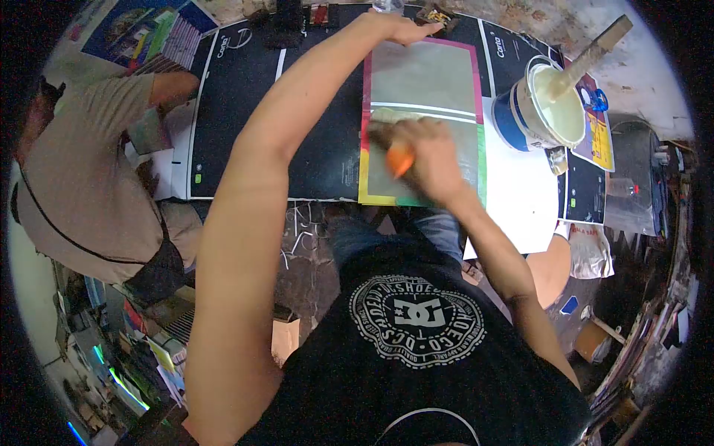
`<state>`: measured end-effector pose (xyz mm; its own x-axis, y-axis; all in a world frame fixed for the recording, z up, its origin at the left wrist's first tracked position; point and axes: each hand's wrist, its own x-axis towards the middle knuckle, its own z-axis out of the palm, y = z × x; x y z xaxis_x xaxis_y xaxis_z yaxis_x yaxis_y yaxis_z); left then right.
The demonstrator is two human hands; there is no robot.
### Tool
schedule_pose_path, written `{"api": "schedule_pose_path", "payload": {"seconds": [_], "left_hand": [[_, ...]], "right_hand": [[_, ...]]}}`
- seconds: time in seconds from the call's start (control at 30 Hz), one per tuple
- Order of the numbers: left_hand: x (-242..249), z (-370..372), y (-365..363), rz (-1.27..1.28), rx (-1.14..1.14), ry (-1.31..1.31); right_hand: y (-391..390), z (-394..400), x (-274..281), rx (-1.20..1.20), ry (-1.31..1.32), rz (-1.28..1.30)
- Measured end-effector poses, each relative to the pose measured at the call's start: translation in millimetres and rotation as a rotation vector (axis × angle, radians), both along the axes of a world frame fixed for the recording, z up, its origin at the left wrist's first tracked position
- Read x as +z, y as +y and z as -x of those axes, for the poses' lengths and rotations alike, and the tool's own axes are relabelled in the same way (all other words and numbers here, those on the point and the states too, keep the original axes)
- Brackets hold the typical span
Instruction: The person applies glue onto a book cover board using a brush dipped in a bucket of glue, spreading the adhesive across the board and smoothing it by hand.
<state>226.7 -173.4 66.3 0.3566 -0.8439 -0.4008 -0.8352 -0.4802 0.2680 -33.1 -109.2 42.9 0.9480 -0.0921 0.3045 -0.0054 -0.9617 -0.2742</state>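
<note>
My right hand (435,160) is closed around a brush (400,158) with an orange handle, blurred by motion. Its dark head meets a wet, pale smear (390,115) along the left part of a grey board (424,70). Pink, yellow and green tape runs along the board's edges, and white lines cross its middle. At the board's far edge rests my left hand (407,31), its fingers stretched out and partly hidden by the angle.
To the right stands a white and blue bucket (513,119) of pale paste, with a wooden stick (595,56) leaning in it. White paper (520,193) lies in front of it. Another person (97,171) sits at the left end of the black-covered table (312,156).
</note>
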Motion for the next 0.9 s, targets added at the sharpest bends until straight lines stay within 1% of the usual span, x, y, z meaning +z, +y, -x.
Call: {"api": "schedule_pose_path", "payload": {"seconds": [0.13,0.17,0.2,0.3,0.33,0.37,0.43,0.5,0.53,0.57,0.63,0.7,0.73,0.8,0.83,0.87,0.9], "left_hand": [[-5,0,-1,0.013,-0.003,0.004],[-5,0,1,0.022,-0.011,0.022],[-2,0,1,0.037,-0.017,0.037],[-9,-4,-4,0.011,-0.013,0.000],[-12,-6,-4,0.007,0.000,-0.015],[-14,-6,-7,0.002,0.013,-0.029],[-26,-16,-15,0.007,0.029,-0.023],[-49,-29,-25,0.023,0.031,0.021],[-41,-23,-22,0.018,0.024,-0.027],[-25,-12,-15,0.013,0.022,-0.075],[-22,-10,-8,0.014,0.013,-0.103],[-29,-17,-16,0.043,-0.019,-0.071],[-26,-15,-18,0.010,-0.029,-0.030],[-13,-12,-19,-0.056,-0.037,0.050],[-10,-8,-17,-0.028,-0.019,0.026],[-8,-2,-13,-0.004,0.005,0.004],[-4,3,-8,0.022,0.029,-0.022]], "right_hand": [[50,40,14,0.162,0.049,-0.083],[54,52,17,0.212,0.070,-0.087],[57,62,25,0.269,0.206,-0.149],[45,66,44,0.328,0.200,-0.298],[37,61,39,0.283,0.120,-0.378],[29,50,57,0.240,-0.018,-0.229],[18,21,49,0.020,-0.125,-0.123],[13,-6,14,-0.027,-0.063,-0.091],[15,-14,-1,-0.050,-0.034,-0.075],[27,-14,-5,-0.015,-0.076,-0.066],[66,8,-7,0.050,-0.148,-0.060],[88,38,-7,0.126,0.015,-0.157],[95,48,-2,0.172,0.007,-0.176],[85,61,13,0.201,0.056,-0.347],[79,68,23,0.223,0.083,-0.437],[65,66,34,0.222,0.044,-0.340],[50,61,35,0.175,-0.095,-0.309]]}}
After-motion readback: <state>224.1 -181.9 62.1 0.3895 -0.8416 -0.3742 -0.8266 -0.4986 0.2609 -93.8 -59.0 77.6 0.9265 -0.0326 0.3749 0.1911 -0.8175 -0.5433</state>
